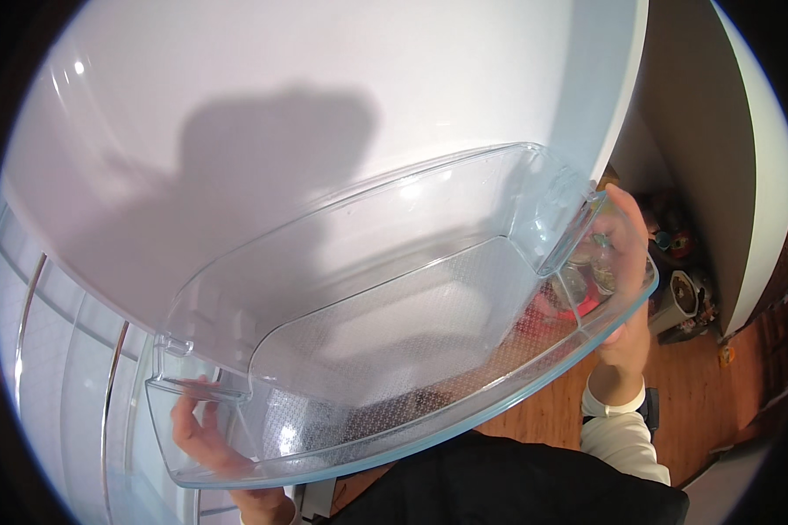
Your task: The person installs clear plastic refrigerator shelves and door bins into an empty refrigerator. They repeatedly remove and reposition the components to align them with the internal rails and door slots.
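A clear plastic refrigerator door bin with a bluish rim and a textured bottom fills the middle of the view. It is tilted, its right end higher than its left, and nothing lies in it. My left hand grips the left end, partly seen through the plastic. At the opposite end my right hand has its fingers wrapped round the side. Behind the bin stands the smooth white inner panel of a refrigerator door. The bin's back edge is close to this panel; whether it touches I cannot tell.
At the left are pale refrigerator shelves with metal-coloured edge strips. Beyond the door on the right, a container and cluttered small items stand near a wooden floor. A tall brownish panel with a white edge rises there.
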Demonstrator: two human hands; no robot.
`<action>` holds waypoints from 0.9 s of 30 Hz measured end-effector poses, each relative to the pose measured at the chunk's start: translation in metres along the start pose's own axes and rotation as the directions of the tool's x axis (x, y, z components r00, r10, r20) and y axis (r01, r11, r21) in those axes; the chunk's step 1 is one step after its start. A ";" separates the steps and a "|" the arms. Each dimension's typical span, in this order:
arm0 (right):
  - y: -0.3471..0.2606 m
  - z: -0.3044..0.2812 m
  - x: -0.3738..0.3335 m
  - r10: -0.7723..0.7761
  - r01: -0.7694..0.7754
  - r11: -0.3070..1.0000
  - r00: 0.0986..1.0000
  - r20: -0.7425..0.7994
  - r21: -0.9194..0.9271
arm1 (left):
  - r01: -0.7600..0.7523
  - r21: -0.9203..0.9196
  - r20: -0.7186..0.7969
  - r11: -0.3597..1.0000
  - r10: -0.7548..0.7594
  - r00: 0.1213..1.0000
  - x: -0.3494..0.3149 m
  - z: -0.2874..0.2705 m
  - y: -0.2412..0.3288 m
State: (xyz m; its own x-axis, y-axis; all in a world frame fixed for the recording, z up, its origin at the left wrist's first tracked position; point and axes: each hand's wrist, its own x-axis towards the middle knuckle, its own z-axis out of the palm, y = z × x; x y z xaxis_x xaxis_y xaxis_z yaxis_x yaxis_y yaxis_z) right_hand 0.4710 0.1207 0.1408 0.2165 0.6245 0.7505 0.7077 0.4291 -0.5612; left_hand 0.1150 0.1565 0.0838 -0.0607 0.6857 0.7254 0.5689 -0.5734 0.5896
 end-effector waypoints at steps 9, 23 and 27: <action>0.039 0.001 0.009 -0.249 0.249 0.960 0.968 -0.014 0.128 | -0.034 0.707 -0.250 0.706 0.295 0.922 0.031 0.010 -0.029; 0.015 -0.013 0.009 0.092 -0.029 0.861 0.991 -0.100 0.508 | 0.125 -0.837 -0.111 0.532 -0.389 0.914 -0.025 -0.016 -0.036; 0.017 -0.003 0.016 -0.197 0.197 0.980 0.956 -0.217 -0.021 | 0.071 -0.881 0.003 0.469 -0.145 0.989 -0.039 -0.035 -0.031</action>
State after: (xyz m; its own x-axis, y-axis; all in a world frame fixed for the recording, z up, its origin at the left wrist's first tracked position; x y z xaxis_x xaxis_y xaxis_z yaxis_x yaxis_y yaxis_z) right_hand 0.4888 0.1356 0.1442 0.2140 0.3707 0.9038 0.7504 0.5299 -0.3950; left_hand 0.0711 0.1321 0.0494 -0.1403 0.7626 0.6314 -0.4599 -0.6150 0.6405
